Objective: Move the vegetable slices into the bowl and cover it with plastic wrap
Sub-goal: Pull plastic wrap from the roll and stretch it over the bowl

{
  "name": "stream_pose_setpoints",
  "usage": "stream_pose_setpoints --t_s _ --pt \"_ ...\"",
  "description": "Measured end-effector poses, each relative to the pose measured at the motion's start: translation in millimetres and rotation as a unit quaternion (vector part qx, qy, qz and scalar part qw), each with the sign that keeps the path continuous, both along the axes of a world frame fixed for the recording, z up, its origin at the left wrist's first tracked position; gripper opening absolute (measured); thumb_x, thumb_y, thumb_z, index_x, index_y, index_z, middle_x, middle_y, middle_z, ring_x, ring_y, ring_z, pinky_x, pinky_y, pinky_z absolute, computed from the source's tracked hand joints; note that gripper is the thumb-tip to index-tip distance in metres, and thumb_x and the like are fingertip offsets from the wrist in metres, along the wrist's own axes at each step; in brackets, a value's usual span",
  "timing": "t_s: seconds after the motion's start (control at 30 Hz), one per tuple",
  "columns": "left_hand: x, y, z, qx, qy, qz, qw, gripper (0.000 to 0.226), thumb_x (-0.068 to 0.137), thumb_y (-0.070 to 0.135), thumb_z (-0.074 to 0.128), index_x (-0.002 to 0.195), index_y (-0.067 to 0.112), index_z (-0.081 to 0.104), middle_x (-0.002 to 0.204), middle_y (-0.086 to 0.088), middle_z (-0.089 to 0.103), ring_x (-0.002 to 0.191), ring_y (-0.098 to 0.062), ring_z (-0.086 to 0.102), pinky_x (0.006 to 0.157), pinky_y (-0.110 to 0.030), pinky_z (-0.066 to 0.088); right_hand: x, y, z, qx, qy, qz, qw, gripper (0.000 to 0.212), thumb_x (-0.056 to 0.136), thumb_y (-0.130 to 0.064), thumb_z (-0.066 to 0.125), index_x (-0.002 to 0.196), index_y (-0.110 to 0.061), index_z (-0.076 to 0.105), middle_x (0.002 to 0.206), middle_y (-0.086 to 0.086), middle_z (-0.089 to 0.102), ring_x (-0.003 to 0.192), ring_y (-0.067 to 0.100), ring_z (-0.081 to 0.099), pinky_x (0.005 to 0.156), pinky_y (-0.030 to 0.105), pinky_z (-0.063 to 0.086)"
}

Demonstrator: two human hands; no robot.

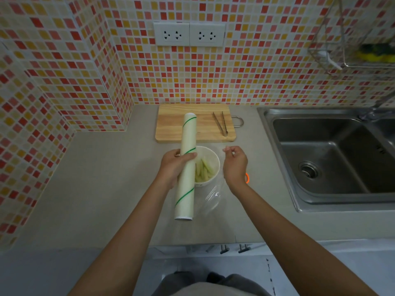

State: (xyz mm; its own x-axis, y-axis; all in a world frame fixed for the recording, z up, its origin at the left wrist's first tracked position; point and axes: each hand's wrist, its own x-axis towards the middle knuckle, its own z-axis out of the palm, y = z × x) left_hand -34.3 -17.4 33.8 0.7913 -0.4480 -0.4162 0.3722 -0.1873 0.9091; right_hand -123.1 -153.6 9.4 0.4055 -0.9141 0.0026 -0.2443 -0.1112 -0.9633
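On a grey desk (106, 178), the left hand (174, 165) grips a plastic-wrap roll (187, 165), its long axis running front to back beside the bowl (214, 162) of vegetable slices (202, 171); the right hand (235, 164) pinches the film's (210, 195) edge, stretched rightward above the bowl.

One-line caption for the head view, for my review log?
Left hand holds the wrap roll over the bowl of vegetable slices; right hand pinches the film.
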Motion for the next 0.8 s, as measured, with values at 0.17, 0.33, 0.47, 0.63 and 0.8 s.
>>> stream_pose_setpoints --t_s 0.17,0.33,0.47,0.63,0.8 --pt "-2 -3 -3 0.027 -0.019 -0.017 0.999 0.049 0.075 0.031 0.081 0.109 0.005 0.056 0.09 -0.009 0.066 0.073 -0.022 0.067 0.069 -0.039 0.057 2 -7 -4 0.002 0.002 0.003 1.0 0.019 0.095 -0.013 0.047 0.089 -0.007 0.064 0.087 -0.001 0.065 0.072 0.008 0.056 0.058 0.012 0.036" --pt "6 1 -6 0.049 -0.062 -0.008 0.997 0.027 0.076 0.019 0.079 0.097 0.01 0.066 0.083 -0.005 0.068 0.063 -0.014 0.064 0.054 -0.022 0.053 1 -15 -6 -0.002 -0.003 -0.003 1.0 0.017 0.095 -0.011 0.048 0.088 -0.007 0.064 0.085 -0.001 0.063 0.068 0.0 0.054 0.055 0.003 0.034" --pt "14 2 -4 0.021 -0.01 -0.011 1.0 0.029 0.087 0.022 0.066 0.106 0.001 0.061 0.094 -0.016 0.066 0.061 -0.018 0.061 0.048 -0.022 0.048 0 -23 -9 0.0 -0.002 0.008 1.0 0.017 0.095 -0.012 0.049 0.087 -0.012 0.063 0.084 -0.004 0.062 0.07 -0.007 0.052 0.056 -0.005 0.034" --pt "17 3 -5 0.056 -0.053 -0.041 0.996 0.042 0.064 0.026 0.089 0.093 0.014 0.063 0.08 0.0 0.068 0.062 -0.01 0.065 0.046 -0.02 0.05 1 -26 -13 0.004 -0.001 -0.001 1.0 0.017 0.095 -0.013 0.05 0.085 -0.012 0.064 0.079 -0.006 0.061 0.067 -0.005 0.051 0.055 -0.005 0.034" --pt "28 6 -8 0.024 -0.038 -0.005 0.999 0.019 0.083 0.014 0.07 0.099 0.006 0.064 0.088 -0.014 0.066 0.073 -0.026 0.062 0.066 -0.031 0.051 3 -31 -17 0.007 -0.001 -0.004 1.0 0.017 0.095 -0.015 0.05 0.086 -0.013 0.064 0.074 -0.016 0.058 0.069 -0.005 0.051 0.056 0.001 0.037"
